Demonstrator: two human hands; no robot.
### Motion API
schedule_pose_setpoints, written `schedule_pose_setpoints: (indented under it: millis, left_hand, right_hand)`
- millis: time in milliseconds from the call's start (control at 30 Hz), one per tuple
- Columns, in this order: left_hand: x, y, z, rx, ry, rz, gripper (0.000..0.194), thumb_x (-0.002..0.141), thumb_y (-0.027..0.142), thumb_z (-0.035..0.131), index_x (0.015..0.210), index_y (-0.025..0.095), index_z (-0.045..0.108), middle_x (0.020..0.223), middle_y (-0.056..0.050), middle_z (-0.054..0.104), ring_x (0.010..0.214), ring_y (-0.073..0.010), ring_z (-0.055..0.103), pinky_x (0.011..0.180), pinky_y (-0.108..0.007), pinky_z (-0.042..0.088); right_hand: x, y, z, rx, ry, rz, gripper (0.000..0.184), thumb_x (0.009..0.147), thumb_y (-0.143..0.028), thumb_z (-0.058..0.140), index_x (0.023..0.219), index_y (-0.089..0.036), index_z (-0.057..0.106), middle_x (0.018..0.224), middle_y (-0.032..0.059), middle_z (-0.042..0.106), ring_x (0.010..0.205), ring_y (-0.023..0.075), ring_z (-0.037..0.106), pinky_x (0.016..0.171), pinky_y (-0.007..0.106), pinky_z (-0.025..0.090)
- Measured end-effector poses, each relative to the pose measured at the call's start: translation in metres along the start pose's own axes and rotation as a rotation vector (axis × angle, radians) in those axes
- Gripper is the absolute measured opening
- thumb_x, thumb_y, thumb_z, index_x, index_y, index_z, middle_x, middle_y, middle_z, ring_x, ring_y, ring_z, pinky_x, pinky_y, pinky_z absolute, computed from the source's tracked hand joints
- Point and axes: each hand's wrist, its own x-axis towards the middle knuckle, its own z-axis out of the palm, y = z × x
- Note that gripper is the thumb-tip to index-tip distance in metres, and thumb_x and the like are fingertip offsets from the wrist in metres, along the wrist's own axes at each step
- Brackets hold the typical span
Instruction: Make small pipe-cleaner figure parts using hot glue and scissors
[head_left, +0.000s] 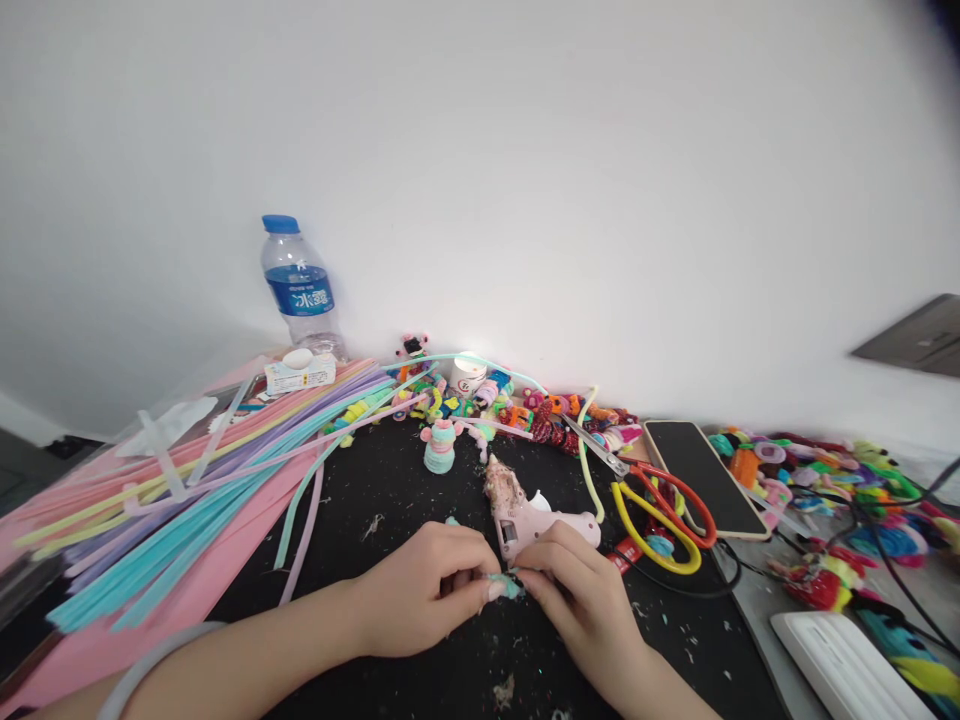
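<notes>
My left hand point(424, 590) and my right hand point(577, 590) meet low at the centre of a black mat point(375, 500). Both pinch a small teal fuzzy piece point(508, 587) between their fingertips. A pink glue gun point(529, 515) lies just behind my right hand, nozzle pointing away. A small pastel pipe-cleaner figure point(439, 446) stands further back on the mat.
Long pastel pipe cleaners point(187, 490) fan out at left, with a water bottle point(300, 285) behind them. Scissors point(660, 510) and a phone point(701, 475) lie at right. Colourful craft pieces point(525, 410) line the wall; more point(832, 480) sit at far right.
</notes>
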Motion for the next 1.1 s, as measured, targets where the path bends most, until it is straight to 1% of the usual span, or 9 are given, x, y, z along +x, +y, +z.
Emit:
schedule_pose_setpoints:
  millis: [100,200,367,500,633,733,867,967,1100]
  left_hand:
    - [0.0009,-0.0014,0.0014,-0.119,0.037,-0.084,0.024,0.089,0.029,0.043,0.078,0.015,0.060,0.066,0.002,0.052,0.047,-0.0074,0.051,0.052,-0.018,0.041]
    - [0.0020,-0.0029,0.0025,-0.189,0.086,-0.120,0.026,0.090,0.030,0.041,0.082,0.015,0.062,0.073,0.001,0.054,0.045,-0.0060,0.052,0.050,-0.017,0.043]
    - [0.0028,-0.0030,0.0025,-0.163,0.134,-0.103,0.025,0.091,0.026,0.041,0.084,0.015,0.063,0.071,0.002,0.056,0.045,-0.0061,0.053,0.056,-0.018,0.044]
    - [0.0024,-0.0032,0.0011,-0.094,0.126,-0.056,0.025,0.091,0.023,0.040,0.080,0.016,0.062,0.058,0.004,0.053,0.049,-0.0090,0.054,0.063,-0.021,0.044]
    - [0.0020,-0.0033,0.0002,-0.078,0.119,-0.040,0.026,0.092,0.022,0.038,0.079,0.017,0.061,0.055,0.004,0.052,0.050,-0.0095,0.054,0.066,-0.022,0.044]
    - [0.0022,-0.0026,0.0007,-0.144,0.114,-0.072,0.025,0.091,0.024,0.040,0.078,0.015,0.060,0.061,0.004,0.050,0.047,-0.0070,0.052,0.060,-0.019,0.044]
    - [0.0032,-0.0034,0.0033,-0.298,0.086,-0.149,0.027,0.090,0.031,0.041,0.078,0.014,0.058,0.070,0.002,0.050,0.045,-0.0057,0.052,0.048,-0.017,0.043]
    - [0.0038,-0.0050,0.0057,-0.354,0.070,-0.193,0.024,0.087,0.033,0.047,0.078,0.013,0.057,0.068,0.003,0.050,0.046,-0.0071,0.054,0.046,-0.017,0.043]
    - [0.0046,-0.0057,0.0076,-0.340,0.083,-0.226,0.016,0.081,0.029,0.056,0.079,0.013,0.059,0.069,0.003,0.051,0.048,-0.0084,0.056,0.046,-0.017,0.044]
  right_hand:
    - [0.0010,-0.0003,-0.0009,-0.030,0.047,0.003,0.014,0.087,-0.016,0.050,0.078,-0.018,0.061,0.068,0.0026,0.056,0.063,0.0153,0.055,0.054,0.025,0.044]
    - [0.0017,0.0000,-0.0018,-0.028,0.040,0.009,0.014,0.087,-0.015,0.050,0.079,-0.017,0.062,0.069,0.0035,0.057,0.064,0.0156,0.056,0.056,0.025,0.045]
    - [0.0030,0.0001,-0.0019,0.010,0.000,0.009,0.014,0.087,-0.013,0.049,0.084,-0.018,0.063,0.074,0.0044,0.059,0.067,0.0160,0.057,0.059,0.026,0.047]
    - [0.0033,-0.0008,-0.0013,0.015,-0.011,0.017,0.017,0.088,-0.014,0.047,0.084,-0.018,0.063,0.073,0.0044,0.059,0.066,0.0160,0.057,0.058,0.026,0.047]
    - [0.0032,-0.0006,-0.0004,0.018,-0.003,0.026,0.018,0.088,-0.014,0.046,0.080,-0.018,0.062,0.070,0.0041,0.058,0.064,0.0158,0.056,0.056,0.026,0.046]
    - [0.0028,0.0001,0.0003,0.014,0.011,0.026,0.018,0.087,-0.013,0.046,0.079,-0.017,0.061,0.068,0.0037,0.057,0.062,0.0153,0.055,0.055,0.025,0.044]
    - [0.0011,0.0006,0.0016,0.004,0.012,0.029,0.017,0.087,-0.012,0.046,0.079,-0.016,0.060,0.068,0.0036,0.057,0.062,0.0151,0.055,0.055,0.025,0.043]
    - [-0.0006,0.0005,0.0032,-0.005,0.015,0.025,0.016,0.086,-0.011,0.047,0.078,-0.016,0.059,0.067,0.0033,0.057,0.060,0.0147,0.054,0.055,0.024,0.042]
    - [-0.0020,0.0004,0.0049,0.001,0.006,0.016,0.015,0.086,-0.010,0.046,0.077,-0.016,0.058,0.067,0.0036,0.058,0.060,0.0146,0.054,0.055,0.024,0.042]
